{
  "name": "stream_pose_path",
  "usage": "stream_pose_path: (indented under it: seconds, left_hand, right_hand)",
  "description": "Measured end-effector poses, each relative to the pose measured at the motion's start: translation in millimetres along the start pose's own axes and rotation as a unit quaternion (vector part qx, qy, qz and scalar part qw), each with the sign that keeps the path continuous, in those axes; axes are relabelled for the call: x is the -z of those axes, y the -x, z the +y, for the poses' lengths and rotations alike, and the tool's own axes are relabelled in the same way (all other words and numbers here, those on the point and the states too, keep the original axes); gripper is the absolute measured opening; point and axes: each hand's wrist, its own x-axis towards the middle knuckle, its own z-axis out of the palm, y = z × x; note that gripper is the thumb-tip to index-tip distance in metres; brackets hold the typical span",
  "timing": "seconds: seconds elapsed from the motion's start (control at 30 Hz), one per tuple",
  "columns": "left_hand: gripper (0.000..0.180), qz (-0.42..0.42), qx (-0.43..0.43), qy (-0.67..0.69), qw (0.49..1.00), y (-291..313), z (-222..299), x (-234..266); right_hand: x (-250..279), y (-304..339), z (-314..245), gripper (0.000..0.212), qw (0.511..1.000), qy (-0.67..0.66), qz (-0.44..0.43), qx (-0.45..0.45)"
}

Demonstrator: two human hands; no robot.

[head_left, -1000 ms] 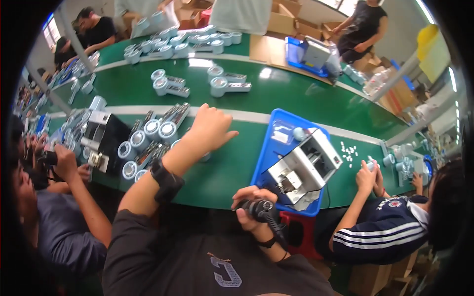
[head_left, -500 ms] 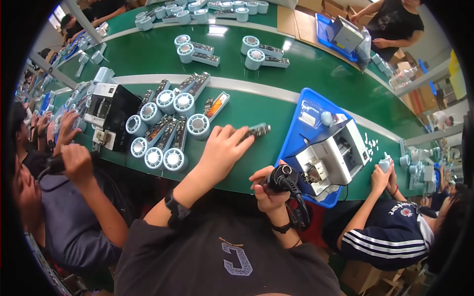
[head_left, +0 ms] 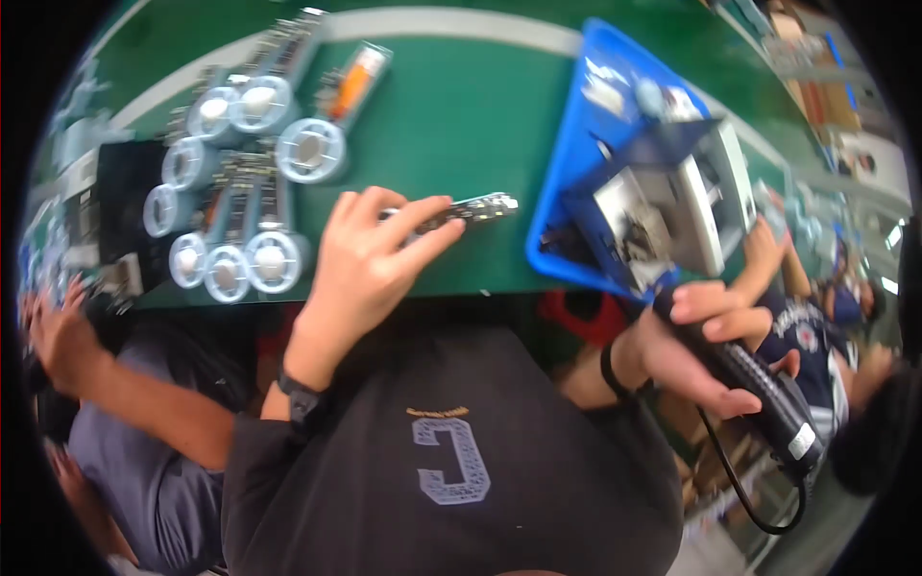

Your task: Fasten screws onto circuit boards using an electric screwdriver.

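Observation:
My left hand [head_left: 370, 250] is over the green bench, its thumb and forefinger closed on the sides of a narrow handle with a circuit board [head_left: 480, 207]. The fingers hide the handle's near end. My right hand [head_left: 696, 350] is wrapped round a black corded electric screwdriver [head_left: 744, 374], held in front of the bench by the tray's near corner. The tool slants, its cable end toward the lower right. Left of my left hand stand several light-blue round-headed units [head_left: 312, 151] with open handles showing boards; one handle [head_left: 357, 86] has an orange part inside.
A blue tray [head_left: 555, 206] holds a grey-white machine [head_left: 706, 206] and clear plastic bags. Another black-and-white machine [head_left: 144, 202] stands at the left. Co-workers sit close on both sides, with a hand [head_left: 62, 336] at left. The screwdriver's cable [head_left: 744, 499] loops down at right.
The view has tilted down, and the far bench has left it. My right hand has swung the screwdriver outward to the right, away from the tray's front. My left hand stays at the circuit-board handle.

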Motion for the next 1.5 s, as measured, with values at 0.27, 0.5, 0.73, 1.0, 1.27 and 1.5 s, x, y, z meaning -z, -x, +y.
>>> stream_pose_path:
  seconds: [0.27,0.5,0.73,1.0,1.27,1.5]
  left_hand:
    - [0.027,0.012,-0.031,0.004,0.999,2.4,11.0,-50.3]
    - [0.027,0.003,-0.04,-0.014,0.999,6.8,8.9,-58.2]
    - [0.028,0.027,-0.029,-0.013,0.999,16.5,9.2,-65.2]
    - [0.029,0.053,-0.034,-0.008,0.998,28.3,1.2,-71.5]
    - [0.027,0.058,-0.019,-0.015,0.998,35.7,-0.3,-81.4]
    - [0.026,0.057,-0.035,-0.01,0.998,42.4,-7.5,-84.2]
  right_hand:
    - [24.6,-19.4,61.3,0.093,0.996,-0.066,-0.063,0.02]
    - [26.4,-5.5,73.8,0.088,0.991,0.001,-0.136,-0.007]
    - [25.4,10.0,80.9,0.093,0.985,-0.1,-0.143,-0.012]
    - [14.3,45.1,51.9,0.082,0.971,-0.144,-0.126,-0.142]
    - [-5.2,102.4,59.8,0.087,0.989,-0.033,-0.146,-0.018]
    - [4.7,87.3,55.3,0.091,0.959,-0.032,-0.283,0.012]
